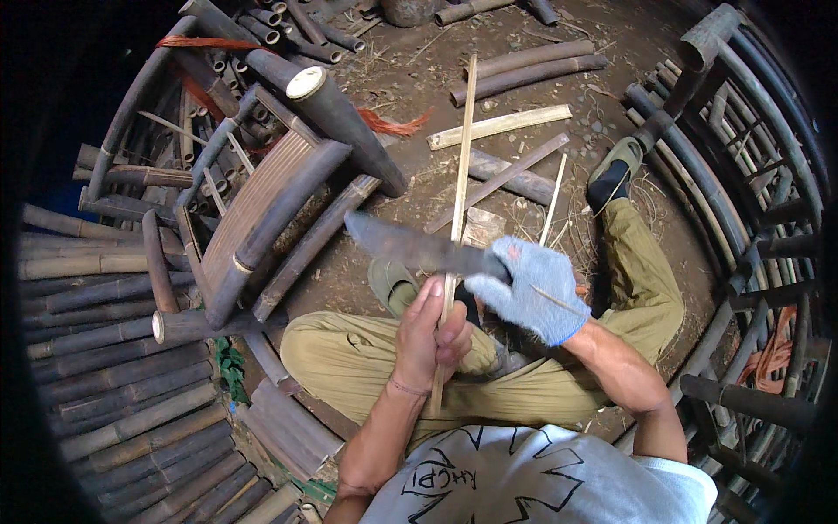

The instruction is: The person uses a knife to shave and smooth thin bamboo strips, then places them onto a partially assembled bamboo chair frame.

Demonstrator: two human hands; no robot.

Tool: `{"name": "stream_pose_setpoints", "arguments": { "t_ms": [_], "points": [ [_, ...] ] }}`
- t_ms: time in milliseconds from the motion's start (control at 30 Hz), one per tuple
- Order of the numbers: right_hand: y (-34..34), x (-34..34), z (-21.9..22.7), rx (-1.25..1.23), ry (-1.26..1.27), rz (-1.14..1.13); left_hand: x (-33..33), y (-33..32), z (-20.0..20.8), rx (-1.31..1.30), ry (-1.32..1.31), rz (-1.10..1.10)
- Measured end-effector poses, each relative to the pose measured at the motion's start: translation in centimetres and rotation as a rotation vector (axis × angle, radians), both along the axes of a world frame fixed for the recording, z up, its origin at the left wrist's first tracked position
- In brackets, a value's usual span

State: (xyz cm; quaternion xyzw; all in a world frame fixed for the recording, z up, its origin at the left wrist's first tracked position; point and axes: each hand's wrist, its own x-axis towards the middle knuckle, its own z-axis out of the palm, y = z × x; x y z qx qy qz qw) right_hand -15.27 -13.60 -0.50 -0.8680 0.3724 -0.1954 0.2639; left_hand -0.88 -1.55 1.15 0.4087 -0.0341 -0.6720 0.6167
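My bare left hand (428, 336) is closed round a long, thin bamboo strip (463, 166), which points away from me over my lap. In a pale blue knit glove, my right hand (532, 288) grips a machete (401, 248) by its handle, the grip mostly hidden by the fingers. The broad dark blade points left and crosses the strip just beyond my left hand; whether it touches the strip I cannot tell. The blade's tip is a little blurred. A small pale wood block (483, 227) lies on the ground past the blade.
Split bamboo pieces (502, 127) and thicker bamboo poles (532, 70) lie on the dirt ahead. A bamboo chair (271, 210) stands at the left, above a slatted bamboo surface (131, 375). More bamboo furniture (768, 131) lines the right side. My legs (349, 349) are folded below my hands.
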Motion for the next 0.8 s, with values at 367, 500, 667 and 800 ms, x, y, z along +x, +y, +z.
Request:
{"name": "stream_pose_setpoints", "arguments": {
  "t_ms": [367, 500, 667, 800],
  "points": [
    [-7.4, -1.4, -1.8, -0.127, 0.046, -0.206, 0.8, 8.9, 0.1, 0.032, 0.004, -0.174],
    [-8.4, -1.9, -2.3, -0.126, 0.125, -0.195, 1.5, 11.9, 0.4, 0.123, 0.015, -0.167],
    [-14.2, -4.9, -6.8, -0.199, 0.127, -0.306, 2.5, 19.7, -0.9, 0.285, -0.218, -0.335],
    [-18.1, -8.8, -5.1, 0.007, 0.115, -0.460, 2.3, 20.3, -0.9, -0.071, 0.221, 0.009]
  ]
}}
